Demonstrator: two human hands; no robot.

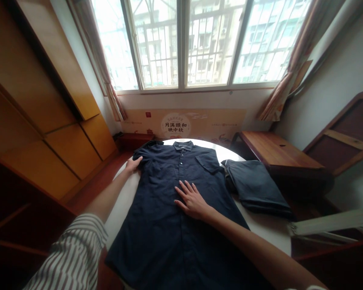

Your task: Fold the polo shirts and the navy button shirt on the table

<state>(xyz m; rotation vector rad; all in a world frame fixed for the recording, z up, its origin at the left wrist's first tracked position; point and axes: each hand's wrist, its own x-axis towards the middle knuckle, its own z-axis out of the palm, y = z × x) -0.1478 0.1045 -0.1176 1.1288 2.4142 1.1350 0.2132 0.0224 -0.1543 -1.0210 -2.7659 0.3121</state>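
Observation:
A dark navy collared shirt [160, 217] is spread out front side up, its buttons running down the middle and its collar at the far end. On its chest, just right of the button line, my right hand [192, 200] lies flat with the fingers spread. My left hand [134, 164] is closed at the edge of the left-side sleeve, thumb on top and the other fingers mostly hidden. The right-side sleeve is folded inward over the shirt. Beneath it all is a round white table [275, 237], and the shirt hangs past its near edge.
A folded dark garment [255, 185] lies on the table's right side. Beyond it stands a low wooden desk [281, 149]. Wooden cabinets [66, 161] line the left. Under the window is a printed banner [199, 121]. A pale metal frame [332, 221] is at the lower right.

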